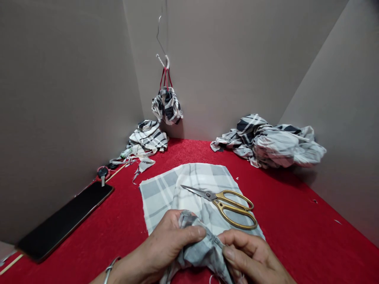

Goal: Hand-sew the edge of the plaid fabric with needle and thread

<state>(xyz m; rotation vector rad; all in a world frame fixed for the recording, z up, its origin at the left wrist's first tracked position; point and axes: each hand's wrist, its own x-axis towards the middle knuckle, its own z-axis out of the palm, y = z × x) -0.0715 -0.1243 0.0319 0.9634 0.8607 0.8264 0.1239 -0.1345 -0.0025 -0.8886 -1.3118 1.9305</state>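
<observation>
Scissors (211, 196) on plaid cloth (166, 193) just ahead | left hand (166, 240), right hand (251, 254) pinching gathered fabric (201, 248) | phone (63, 221) at left

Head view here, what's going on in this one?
A person grips a bunched plaid cloth with the left hand and right hand. Just ahead, gold-handled scissors lie on a flat plaid cloth, which is spread on a red surface. A plaid heap sits at the right, and a cloth bundle hangs from a hook in the corner. A phone lies at the left.
</observation>
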